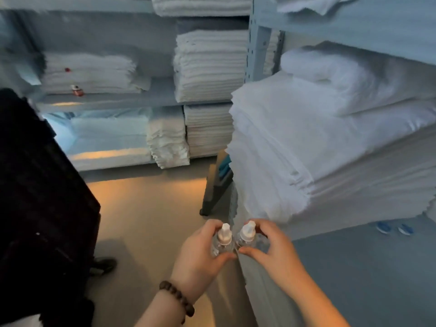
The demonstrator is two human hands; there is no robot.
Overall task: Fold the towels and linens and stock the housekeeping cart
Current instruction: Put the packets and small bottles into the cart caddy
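Left bottle (pixel 224 234), right bottle (pixel 247 232), clear, white-capped, upright, adjacent

At lower centre, the left bottle (pixel 221 241) in the left hand (pixel 200 258) stands just beside the right bottle (pixel 247 237) in the right hand (pixel 276 253). Folded linens (pixel 318 149) fill the right shelf (pixel 354 267); towel stacks (pixel 210 67) line the rear shelves; a cart (pixel 42 197) occupies the left edge.

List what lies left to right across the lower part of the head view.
Dark bulky object → left hand gripping first clear bottle → second clear bottle gripped by right hand → two small blue items on the shelf.
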